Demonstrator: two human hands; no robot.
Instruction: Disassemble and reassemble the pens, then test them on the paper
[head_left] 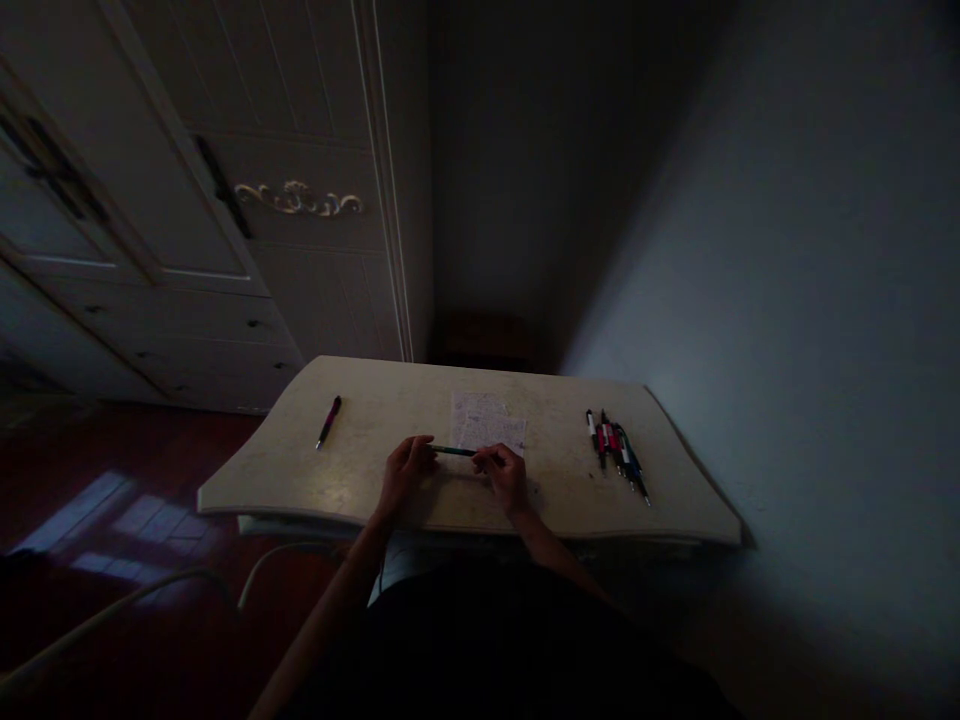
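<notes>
A slim dark green pen [454,451] lies level between my two hands, above the near part of the table. Its left end is pinched in the fingers of my left hand [407,468]. At the other end my right hand [505,474] closes its fingers on it. Just beyond the pen are sheets of paper [480,408] covered in small marks, partly overlapping; the marks are too small to read. Off to the right lies a group of several pens [615,445], some with pink or white parts. One pink and black pen [328,422] rests alone on the left.
The pale table [262,465] has a curved front edge and stands against a wall [825,350] on the right. A tall wardrobe [315,270] rises behind it on the left. Cable-like curved tubing [180,578] runs over the dark red floor [90,460]. The light is dim.
</notes>
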